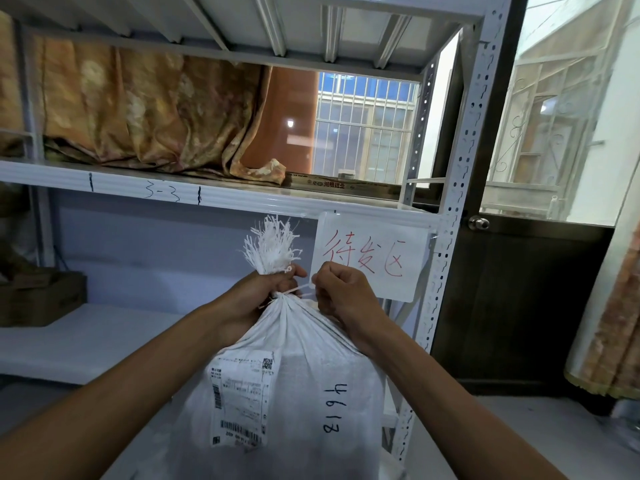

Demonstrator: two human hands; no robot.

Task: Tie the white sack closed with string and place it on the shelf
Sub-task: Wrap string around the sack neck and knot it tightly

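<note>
Tightening the tie before the shelf (86, 341): the left hand (258, 296) grips the gathered neck of the white sack (298, 393), not yet shelved; the string (300, 289) is pinched in the right hand (341, 299). Pull taut and level, neck bunched tight, before knotting.

Storeroom or small parcel depot. White metal shelving (460, 168) with perforated uprights. Shelf edge (162, 195) hand-marked "3-3" between ink ticks (looks like slot numbering). Paper sign (370, 258) with red handwritten characters fixed at shelf corner. White woven sack (301, 393) carries printed shipping label (240, 400) with barcodes, plus inked number. Brown cardboard box (38, 296) on lower shelf, left. Patterned curtain (138, 109), barred window (363, 126) behind racks; dark door (519, 299) at right.
</note>
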